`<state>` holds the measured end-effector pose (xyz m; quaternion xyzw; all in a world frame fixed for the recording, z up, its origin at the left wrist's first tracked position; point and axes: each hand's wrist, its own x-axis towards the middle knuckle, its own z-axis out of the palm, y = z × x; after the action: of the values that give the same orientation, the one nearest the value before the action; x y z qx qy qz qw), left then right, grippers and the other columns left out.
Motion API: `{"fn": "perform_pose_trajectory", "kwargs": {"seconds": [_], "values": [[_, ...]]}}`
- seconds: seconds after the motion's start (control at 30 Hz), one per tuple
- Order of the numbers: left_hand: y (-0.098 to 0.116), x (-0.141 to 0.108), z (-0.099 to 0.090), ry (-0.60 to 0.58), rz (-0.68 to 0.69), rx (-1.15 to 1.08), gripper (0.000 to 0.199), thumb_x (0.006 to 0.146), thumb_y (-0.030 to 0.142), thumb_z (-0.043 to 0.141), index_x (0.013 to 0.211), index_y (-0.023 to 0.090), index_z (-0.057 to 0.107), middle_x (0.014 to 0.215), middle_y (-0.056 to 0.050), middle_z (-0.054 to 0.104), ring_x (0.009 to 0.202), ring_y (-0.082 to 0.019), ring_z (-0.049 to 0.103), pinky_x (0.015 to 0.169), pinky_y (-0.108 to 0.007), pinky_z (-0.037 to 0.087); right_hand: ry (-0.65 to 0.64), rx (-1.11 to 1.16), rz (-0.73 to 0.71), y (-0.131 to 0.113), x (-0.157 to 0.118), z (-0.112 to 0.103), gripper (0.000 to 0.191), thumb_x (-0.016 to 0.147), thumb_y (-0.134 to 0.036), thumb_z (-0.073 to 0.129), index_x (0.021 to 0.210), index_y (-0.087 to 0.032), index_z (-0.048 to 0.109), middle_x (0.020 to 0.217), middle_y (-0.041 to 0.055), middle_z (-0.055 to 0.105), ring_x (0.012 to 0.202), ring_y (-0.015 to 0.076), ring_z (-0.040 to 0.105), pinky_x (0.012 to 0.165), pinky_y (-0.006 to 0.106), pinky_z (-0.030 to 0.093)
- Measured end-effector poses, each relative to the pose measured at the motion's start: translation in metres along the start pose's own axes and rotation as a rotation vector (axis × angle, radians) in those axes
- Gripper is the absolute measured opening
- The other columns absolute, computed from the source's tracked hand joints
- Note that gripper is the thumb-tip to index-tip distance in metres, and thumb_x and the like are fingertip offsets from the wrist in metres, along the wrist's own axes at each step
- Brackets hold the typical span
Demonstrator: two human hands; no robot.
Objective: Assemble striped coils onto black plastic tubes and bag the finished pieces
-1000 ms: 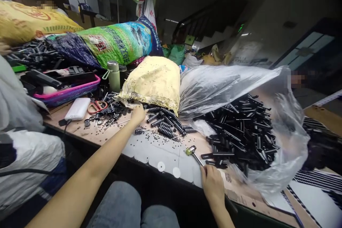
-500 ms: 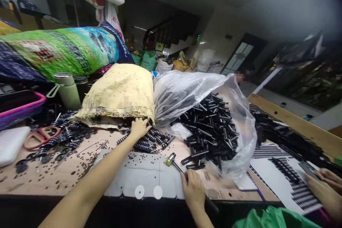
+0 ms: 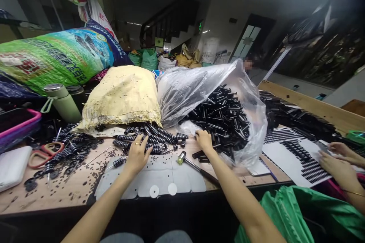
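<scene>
At the mouth of a pale yellow woven sack (image 3: 122, 93), black rods ringed with light bands (image 3: 155, 136) lie heaped on the wood-coloured tabletop (image 3: 57, 196). Left hand (image 3: 138, 155): fingers spread, palm down, at the near side of the heap. Contact with the nearest rods appears likely; a grip cannot be confirmed. The heap extends beyond and to the right of these fingers, with most long axes running roughly crosswise and several slanting out from the sack. The left hand is the nearer one to the rods.

Right hand (image 3: 203, 140): fingers bent downward to the right of the heap, beside loose narrow black strips (image 3: 222, 121); what they pinch, if anything, cannot be told. A metal-headed hammer with a dark handle (image 3: 196, 166) lies unheld between the hands, head to the left, handle slanting toward the right forearm.

Containers: the sack faces the person, rods protruding from its mouth. A clear plastic bag (image 3: 182, 87) gapes, with the strips piled inside and some spilling out. A purple basket with a pink rim (image 3: 34, 115) contains a dark, flat object, not identifiable.
</scene>
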<state>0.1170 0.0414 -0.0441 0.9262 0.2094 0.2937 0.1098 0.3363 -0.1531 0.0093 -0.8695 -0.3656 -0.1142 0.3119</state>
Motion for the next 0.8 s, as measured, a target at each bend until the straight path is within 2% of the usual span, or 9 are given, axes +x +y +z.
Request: {"fn": "perform_pose_trajectory", "kwargs": {"seconds": [0.13, 0.2, 0.27, 0.37, 0.47, 0.57, 0.67, 0.73, 0.8], "values": [[0.03, -0.021, -0.02, 0.067, 0.053, -0.262, 0.039, 0.085, 0.03, 0.039, 0.12, 0.015, 0.045, 0.119, -0.013, 0.048, 0.115, -0.022, 0.04, 0.096, -0.039, 0.035, -0.213, 0.211, -0.075, -0.031, -0.024, -0.003, 0.029, 0.08, -0.035, 0.047, 0.095, -0.014, 0.06, 0.085, 0.0034, 0.064, 0.078, 0.012, 0.058, 0.069, 0.024, 0.045], [0.048, -0.028, -0.025, -0.002, 0.07, -0.405, 0.034, 0.083, 0.032, 0.044, 0.113, 0.017, 0.052, 0.112, -0.011, 0.054, 0.107, -0.022, 0.046, 0.091, -0.038, 0.038, -0.431, 0.463, -0.043, -0.05, -0.049, -0.003, 0.033, 0.078, -0.037, 0.052, 0.104, -0.017, 0.055, 0.082, 0.0023, 0.064, 0.07, 0.0113, 0.059, 0.064, 0.025, 0.048], [0.066, -0.033, -0.023, -0.141, 0.023, -0.592, 0.024, 0.08, 0.035, 0.047, 0.092, 0.018, 0.061, 0.089, -0.007, 0.061, 0.085, -0.018, 0.055, 0.076, -0.032, 0.045, -0.568, 0.698, 0.044, -0.066, -0.073, -0.003, 0.041, 0.081, -0.042, 0.047, 0.113, -0.016, 0.049, 0.085, 0.0051, 0.063, 0.07, 0.0126, 0.06, 0.063, 0.028, 0.049], [0.085, -0.04, -0.011, -0.263, -0.237, -0.875, 0.03, 0.078, 0.039, 0.049, 0.063, 0.015, 0.058, 0.055, 0.0, 0.054, 0.054, -0.011, 0.049, 0.051, -0.022, 0.04, -0.49, 0.635, -0.017, -0.077, -0.099, -0.001, 0.064, 0.07, -0.049, 0.057, 0.124, -0.018, 0.038, 0.115, 0.0126, 0.051, 0.099, 0.0207, 0.053, 0.08, 0.038, 0.046], [0.094, -0.039, 0.003, -0.3, -0.384, -1.017, 0.035, 0.076, 0.042, 0.05, 0.057, 0.014, 0.055, 0.05, 0.001, 0.049, 0.05, -0.01, 0.046, 0.046, -0.021, 0.036, -0.423, 0.345, -0.227, -0.073, -0.111, 0.001, 0.098, 0.047, -0.044, 0.076, 0.131, -0.023, 0.029, 0.135, 0.0119, 0.029, 0.123, 0.028, 0.029, 0.099, 0.045, 0.03], [0.093, -0.018, 0.015, -0.261, -0.235, -0.849, 0.032, 0.082, 0.038, 0.041, 0.078, 0.013, 0.061, 0.072, -0.005, 0.06, 0.068, -0.015, 0.054, 0.061, -0.026, 0.043, -0.341, 0.209, -0.225, -0.062, -0.116, 0.002, 0.098, 0.049, -0.04, 0.074, 0.131, -0.019, 0.027, 0.132, 0.0136, 0.033, 0.124, 0.0284, 0.029, 0.101, 0.046, 0.026], [0.087, 0.024, 0.032, -0.139, -0.055, -0.429, 0.033, 0.084, 0.028, 0.038, 0.11, 0.015, 0.053, 0.108, -0.011, 0.056, 0.101, -0.023, 0.048, 0.083, -0.037, 0.039, -0.342, 0.192, -0.112, -0.052, -0.122, 0.003, 0.099, 0.05, -0.047, 0.072, 0.132, -0.016, 0.024, 0.131, 0.0151, 0.034, 0.124, 0.029, 0.028, 0.102, 0.048, 0.024], [0.083, 0.051, 0.044, -0.169, 0.028, -0.238, 0.034, 0.08, 0.022, 0.045, 0.113, 0.018, 0.052, 0.105, -0.012, 0.058, 0.103, -0.026, 0.046, 0.084, -0.04, 0.037, -0.406, 0.21, -0.057, -0.047, -0.129, 0.003, 0.102, 0.05, -0.051, 0.071, 0.132, -0.016, 0.023, 0.133, 0.0152, 0.032, 0.125, 0.0287, 0.027, 0.103, 0.046, 0.025], [0.081, 0.07, 0.054, -0.221, 0.077, -0.197, 0.032, 0.075, 0.017, 0.052, 0.106, 0.019, 0.058, 0.088, -0.01, 0.062, 0.094, -0.025, 0.051, 0.081, -0.039, 0.039, -0.461, 0.23, -0.038, -0.042, -0.136, 0.004, 0.104, 0.049, -0.052, 0.071, 0.133, -0.016, 0.021, 0.135, 0.0151, 0.029, 0.126, 0.0278, 0.025, 0.103, 0.044, 0.025]]}}
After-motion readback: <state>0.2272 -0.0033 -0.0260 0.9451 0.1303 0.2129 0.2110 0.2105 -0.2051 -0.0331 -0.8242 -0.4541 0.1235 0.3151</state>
